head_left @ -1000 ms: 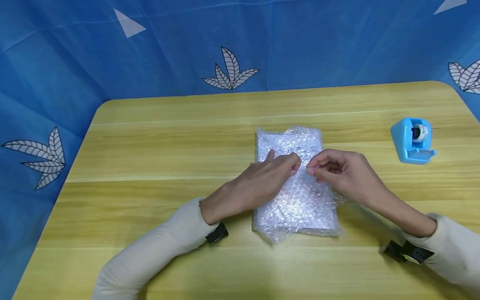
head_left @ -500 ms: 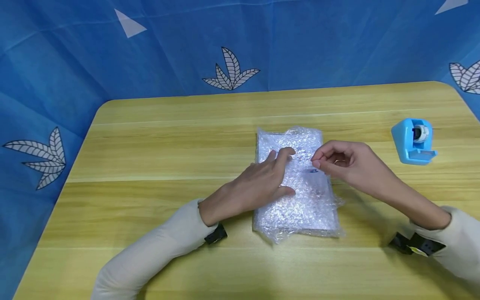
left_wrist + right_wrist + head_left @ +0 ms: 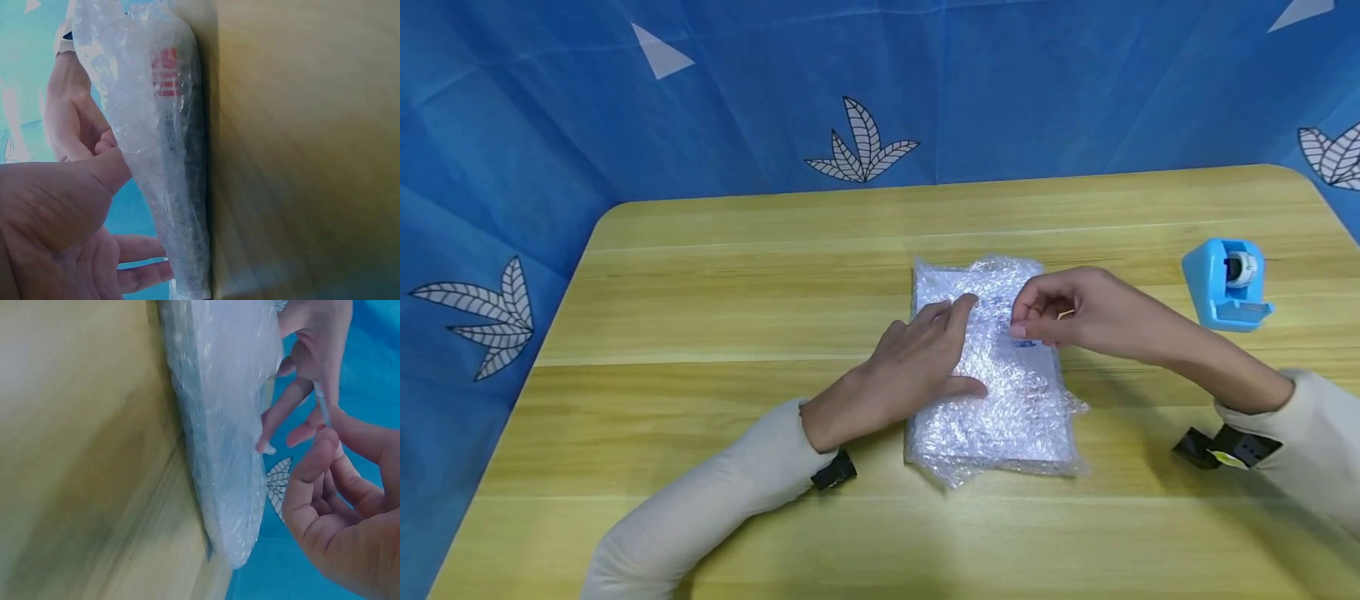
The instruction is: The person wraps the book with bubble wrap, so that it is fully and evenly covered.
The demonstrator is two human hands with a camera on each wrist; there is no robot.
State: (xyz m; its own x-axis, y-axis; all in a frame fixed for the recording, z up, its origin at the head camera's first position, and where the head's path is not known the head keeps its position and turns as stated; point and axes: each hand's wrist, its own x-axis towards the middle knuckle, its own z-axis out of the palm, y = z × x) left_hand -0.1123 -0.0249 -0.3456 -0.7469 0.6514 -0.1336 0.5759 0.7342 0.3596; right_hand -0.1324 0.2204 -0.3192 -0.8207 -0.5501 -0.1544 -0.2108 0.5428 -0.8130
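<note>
A flat, box-like package in bubble wrap (image 3: pixel 1000 425) lies on the table in the middle of the head view. Red and dark print (image 3: pixel 165 72) shows through its wrap in the left wrist view. My left hand (image 3: pixel 917 354) rests on its left part with fingers spread and thumb extended. Above its upper right part, my right hand (image 3: pixel 1078 310) pinches a short strip of clear tape (image 3: pixel 322 403) between thumb and forefinger. That strip sticks up from the fingertips in the right wrist view. Its contact with the wrap cannot be made out.
A light blue tape dispenser (image 3: pixel 1213 283) with a white roll stands at the right of the wooden table (image 3: pixel 715 308). Behind the table's far edge hangs a blue cloth (image 3: pixel 737 100) with leaf prints.
My left hand has drawn back from the right fingertips and spread its fingers on the package. The right hand rose slightly to the right, then came back left, still pinching the tape.
</note>
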